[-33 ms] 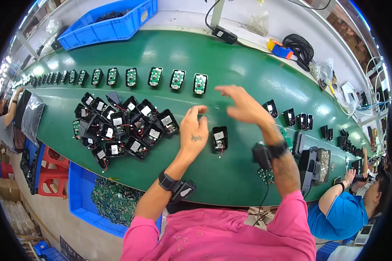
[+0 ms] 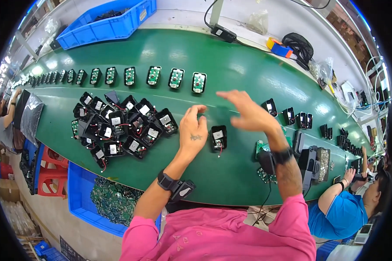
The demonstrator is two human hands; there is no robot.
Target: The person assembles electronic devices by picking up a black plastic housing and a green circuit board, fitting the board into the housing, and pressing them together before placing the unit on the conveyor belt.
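Head camera: two bare hands are over a green table (image 2: 204,182), with a lone black case (image 2: 219,141) between them. The left hand (image 2: 194,128) is just left of that case, its fingers loosely curved and a gap showing between thumb and forefinger, so its grip is open. The right hand (image 2: 250,112) is to the upper right of the case, also open, fingers stretched leftward (the forefinger points toward the nearest end of a row of boxes (image 2: 199,82) fitted with green boards). The lone case lies open side up, showing a pale square part, and a wire end sticks out at its near side.

Left of the left hand, similar cases are heaped in a pile (image 2: 117,124), some with red wires. More black cases (image 2: 288,116) stand right of the right hand. A blue tray (image 2: 104,35) sits at the far left edge.
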